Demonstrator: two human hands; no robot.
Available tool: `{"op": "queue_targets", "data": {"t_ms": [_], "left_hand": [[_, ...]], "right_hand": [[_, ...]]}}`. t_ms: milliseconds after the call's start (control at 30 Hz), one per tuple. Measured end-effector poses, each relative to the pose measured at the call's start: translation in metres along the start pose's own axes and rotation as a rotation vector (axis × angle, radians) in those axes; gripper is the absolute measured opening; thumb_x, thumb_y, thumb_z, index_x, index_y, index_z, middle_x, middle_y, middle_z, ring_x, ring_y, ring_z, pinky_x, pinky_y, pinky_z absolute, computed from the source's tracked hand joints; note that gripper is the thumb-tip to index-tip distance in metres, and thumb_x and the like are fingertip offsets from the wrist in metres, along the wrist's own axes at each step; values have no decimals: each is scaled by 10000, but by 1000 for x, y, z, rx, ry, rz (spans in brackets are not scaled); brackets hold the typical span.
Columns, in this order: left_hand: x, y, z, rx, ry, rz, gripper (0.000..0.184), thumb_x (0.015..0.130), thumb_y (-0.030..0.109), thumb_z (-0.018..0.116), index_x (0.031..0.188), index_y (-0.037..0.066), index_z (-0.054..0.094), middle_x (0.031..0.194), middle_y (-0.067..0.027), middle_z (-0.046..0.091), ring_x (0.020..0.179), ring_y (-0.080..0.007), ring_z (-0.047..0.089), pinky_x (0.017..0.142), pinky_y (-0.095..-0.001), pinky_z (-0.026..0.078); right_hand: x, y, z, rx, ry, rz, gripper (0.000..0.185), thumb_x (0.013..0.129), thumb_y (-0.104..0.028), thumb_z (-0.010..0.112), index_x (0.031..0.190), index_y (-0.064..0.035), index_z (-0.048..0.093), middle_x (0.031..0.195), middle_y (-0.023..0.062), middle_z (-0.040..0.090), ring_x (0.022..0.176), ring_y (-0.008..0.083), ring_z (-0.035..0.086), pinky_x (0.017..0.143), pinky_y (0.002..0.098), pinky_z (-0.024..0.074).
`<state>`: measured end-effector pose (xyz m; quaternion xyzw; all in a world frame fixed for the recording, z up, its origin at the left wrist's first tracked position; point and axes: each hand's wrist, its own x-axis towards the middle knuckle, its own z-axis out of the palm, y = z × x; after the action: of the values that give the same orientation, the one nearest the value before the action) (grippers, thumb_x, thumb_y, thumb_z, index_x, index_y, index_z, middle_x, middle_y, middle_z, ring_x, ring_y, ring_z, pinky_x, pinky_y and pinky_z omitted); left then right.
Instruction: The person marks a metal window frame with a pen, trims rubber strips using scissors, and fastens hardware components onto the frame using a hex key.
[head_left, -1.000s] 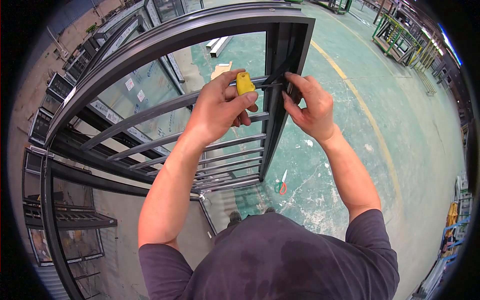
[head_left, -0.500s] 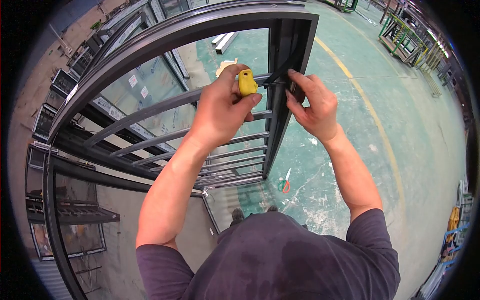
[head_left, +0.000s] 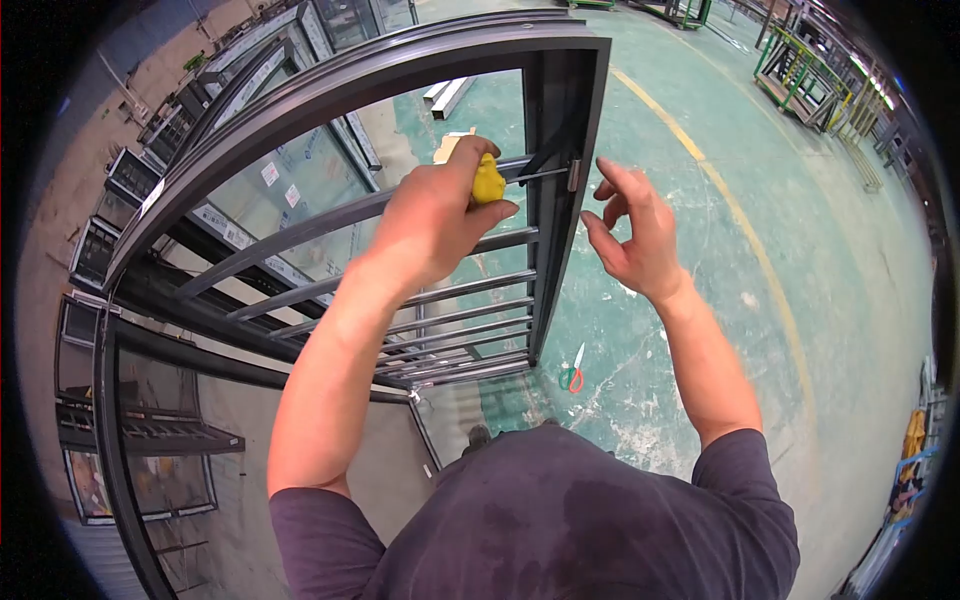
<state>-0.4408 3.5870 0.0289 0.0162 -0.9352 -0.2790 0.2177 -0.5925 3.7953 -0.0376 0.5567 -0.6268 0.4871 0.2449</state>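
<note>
My left hand [head_left: 422,222] is closed around the yellow handle of a screwdriver [head_left: 488,182]. The thin shaft points right, and its tip meets the right upright of a dark metal window frame [head_left: 552,210] beside a small metal fitting [head_left: 574,175]. A black strip [head_left: 545,150] hangs along the inner side of that upright, near the shaft. Just right of the frame, my right hand [head_left: 638,225] is raised with fingers apart and curved, holding nothing and not touching the frame. Several horizontal bars [head_left: 470,290] cross the frame's opening.
Scissors with red and green handles [head_left: 571,378] lie on the green floor [head_left: 680,340] near my feet. Glazed frames [head_left: 290,190] stand behind on the left, with another dark frame [head_left: 105,400] at lower left. A green metal rack [head_left: 800,80] stands far right.
My right hand has come off the upright and moved right, uncovering the metal fitting. The left hand and screwdriver have shifted slightly left and down in view, as has the upright.
</note>
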Motion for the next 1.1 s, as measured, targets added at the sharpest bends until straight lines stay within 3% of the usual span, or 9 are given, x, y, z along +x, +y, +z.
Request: {"op": "queue_targets", "data": {"t_ms": [233, 333, 467, 567, 700, 767, 900, 1100], "left_hand": [[8, 13, -10, 319, -33, 48, 401, 854, 170, 779, 1078, 20, 481, 728, -184, 637, 658, -372, 644, 579, -404, 494], [7, 8, -3, 384, 54, 176, 394, 851, 181, 780, 1067, 31, 487, 750, -189, 655, 704, -398, 660, 579, -425, 503], [2, 7, -2, 339, 98, 138, 385, 861, 208, 767, 1082, 42, 499, 790, -196, 668, 745, -413, 660, 600, -444, 503], [10, 18, -16, 356, -109, 29, 395, 851, 202, 768, 1084, 26, 501, 814, -216, 661, 806, -439, 643, 673, -476, 495], [12, 19, -22, 384, -148, 98, 380, 842, 185, 769, 1068, 25, 508, 789, -202, 658, 767, -435, 641, 645, -473, 495], [9, 18, -16, 499, -63, 148, 342, 854, 189, 747, 1020, 34, 492, 776, -175, 654, 773, -409, 651, 639, -485, 496], [4, 11, -7, 450, 53, 257, 331, 840, 169, 766, 1035, 44, 529, 753, -149, 665, 703, -387, 657, 600, -450, 498], [7, 24, -11, 477, -17, 71, 351, 853, 198, 756, 1070, 52, 523, 787, -163, 670, 767, -393, 661, 656, -469, 500]], "right_hand": [[-45, 4, -21, -73, -65, 151, 415, 783, 49, 718, 1174, -58, 632, 970, 98, 629, 601, 169, 594, 525, 286, 479], [-64, 9, -26, -45, -56, 235, 379, 787, 44, 714, 1146, -54, 641, 981, 97, 631, 610, 172, 599, 533, 292, 482], [-81, 16, -25, -22, -77, 277, 347, 791, 35, 711, 1121, -46, 645, 991, 98, 633, 618, 173, 604, 557, 306, 492], [-83, 16, -29, -28, -122, 261, 336, 789, 32, 712, 1110, -43, 645, 1005, 99, 633, 619, 180, 618, 560, 308, 495], [-89, 13, -38, -25, -170, 314, 326, 788, 29, 714, 1098, -44, 646, 1014, 102, 632, 618, 186, 629, 562, 313, 497], [-93, 15, -43, -35, -208, 337, 314, 792, 23, 713, 1092, -45, 646, 1013, 102, 629, 612, 188, 630, 562, 318, 497], [-108, 19, -47, -14, -235, 361, 303, 799, 14, 712, 1089, -42, 643, 1012, 105, 627, 614, 192, 631, 563, 320, 498], [-110, 18, -46, 6, -244, 327, 298, 803, 5, 718, 1086, -40, 636, 1002, 106, 625, 620, 203, 628, 565, 322, 498]]}}
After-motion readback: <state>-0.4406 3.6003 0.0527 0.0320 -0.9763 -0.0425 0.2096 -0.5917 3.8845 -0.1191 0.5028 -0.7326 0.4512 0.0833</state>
